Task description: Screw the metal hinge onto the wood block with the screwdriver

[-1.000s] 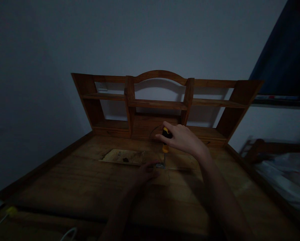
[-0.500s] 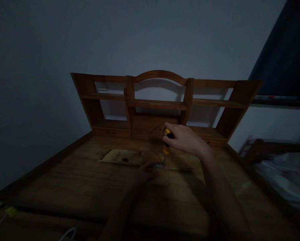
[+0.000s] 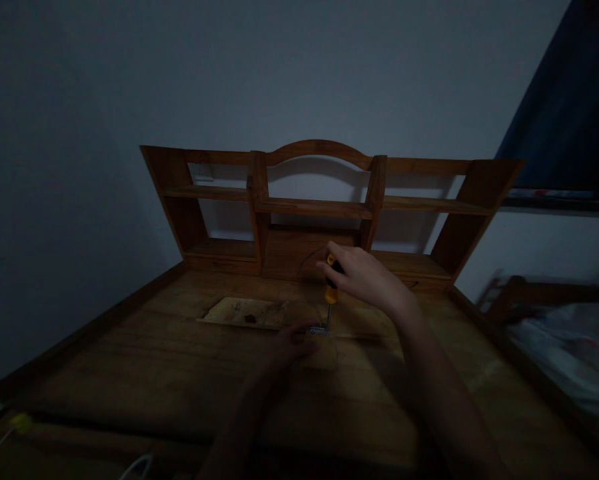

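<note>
In my right hand is a screwdriver with a yellow and black handle, held upright with the fingers around its top. Its thin shaft points down to a small silvery metal piece on the wooden desktop. My left hand rests low on the wood, with thumb and fingers closed on the left end of that piece. The dim light hides the metal piece's exact kind and the screwdriver's tip.
A wooden shelf unit stands along the back of the desktop, against the wall. Left of my hands lies a pale, rough-edged patch with a dark spot. A white cable and a yellow object are at the front left.
My right hand has shifted slightly, and its fingers have changed position on the screwdriver handle. The left hand and the metal piece stay in place.
</note>
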A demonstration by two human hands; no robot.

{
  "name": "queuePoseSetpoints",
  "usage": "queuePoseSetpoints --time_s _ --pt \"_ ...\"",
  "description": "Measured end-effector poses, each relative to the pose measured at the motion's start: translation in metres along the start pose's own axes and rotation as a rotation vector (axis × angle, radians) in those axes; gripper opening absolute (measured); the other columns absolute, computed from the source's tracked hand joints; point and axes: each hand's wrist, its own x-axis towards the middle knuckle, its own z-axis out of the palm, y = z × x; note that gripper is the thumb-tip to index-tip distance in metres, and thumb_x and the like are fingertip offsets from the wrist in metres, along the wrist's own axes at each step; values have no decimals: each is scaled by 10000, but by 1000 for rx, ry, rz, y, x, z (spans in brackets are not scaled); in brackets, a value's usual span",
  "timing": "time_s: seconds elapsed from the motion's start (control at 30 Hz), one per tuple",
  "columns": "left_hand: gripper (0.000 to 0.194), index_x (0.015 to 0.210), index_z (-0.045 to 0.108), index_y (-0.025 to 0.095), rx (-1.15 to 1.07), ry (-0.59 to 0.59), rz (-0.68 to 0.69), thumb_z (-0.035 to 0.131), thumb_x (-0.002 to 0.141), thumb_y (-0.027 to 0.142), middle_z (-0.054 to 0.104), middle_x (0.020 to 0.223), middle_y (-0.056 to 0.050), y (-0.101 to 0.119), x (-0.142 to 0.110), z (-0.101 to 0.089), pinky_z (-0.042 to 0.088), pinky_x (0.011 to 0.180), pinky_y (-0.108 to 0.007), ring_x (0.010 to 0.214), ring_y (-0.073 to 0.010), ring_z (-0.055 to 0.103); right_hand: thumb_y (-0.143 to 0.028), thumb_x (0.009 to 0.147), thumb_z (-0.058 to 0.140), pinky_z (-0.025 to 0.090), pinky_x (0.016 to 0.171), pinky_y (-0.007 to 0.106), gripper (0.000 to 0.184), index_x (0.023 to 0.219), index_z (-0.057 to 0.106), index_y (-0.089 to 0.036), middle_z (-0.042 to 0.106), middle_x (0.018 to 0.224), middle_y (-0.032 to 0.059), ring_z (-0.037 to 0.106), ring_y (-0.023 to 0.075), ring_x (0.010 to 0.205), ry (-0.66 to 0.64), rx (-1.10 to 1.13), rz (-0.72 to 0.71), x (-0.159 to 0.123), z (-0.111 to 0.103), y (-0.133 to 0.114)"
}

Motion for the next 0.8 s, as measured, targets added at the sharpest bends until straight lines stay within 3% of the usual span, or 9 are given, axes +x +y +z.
queuePoseSetpoints --time_s 0.1,0.23,0.3,0.4,0.47,0.6,0.67,0.8 --pt "709 1264 605 201 -3 -9 0 850 604 285 704 1054 -115 -1 0 0 516 803 -343 938 -252 668 -497 927 409 401 743 319 347 1057 508 -191 665 938 85 629 245 877 -4 -44 45 -2 0 -1" --pt "702 1283 594 204 31 -12 17 832 631 305 716 1009 -99 0 -2 -1 516 764 -329 904 -250 672 -388 899 461 404 800 304 323 1171 485 -214 634 1145 81 614 232 993 -23 54 -2 -4 -3 0" --pt "711 1298 583 215 36 -23 13 827 637 306 716 1011 -95 0 -2 -2 518 768 -331 913 -254 672 -374 906 443 405 775 300 314 1172 492 -215 659 1064 73 627 226 943 -41 47 12 -4 -4 1" --pt "701 1301 581 211 59 -30 14 820 649 309 707 1038 -108 -3 0 -3 519 788 -348 937 -265 668 -507 911 411 397 693 312 382 1114 522 -203 669 866 74 636 245 803 -45 -44 92 -3 -3 0" --pt "683 1282 596 206 54 -12 29 824 645 301 701 1054 -114 -6 3 -4 520 798 -350 947 -264 665 -567 892 422 395 691 316 435 1109 527 -205 669 871 81 635 255 807 -45 -61 116 -2 -4 0" --pt "679 1276 598 220 14 -14 41 831 641 289 699 1070 -105 -11 5 -5 525 805 -344 952 -251 665 -440 893 464 398 744 292 328 1127 521 -217 668 1010 76 631 226 898 -70 19 49 -2 -6 2" --pt "673 1280 593 220 -1 -22 47 824 651 287 703 1062 -104 -11 4 -5 527 806 -348 949 -251 668 -429 912 435 395 722 283 305 1104 524 -209 673 956 70 634 213 858 -80 21 36 -3 -6 2" --pt "693 1264 601 199 -12 -7 30 841 618 272 700 1077 -117 -8 3 -3 525 821 -352 961 -258 666 -581 908 390 374 652 301 435 1049 527 -193 664 805 71 632 240 755 -51 -87 85 -3 -5 0"
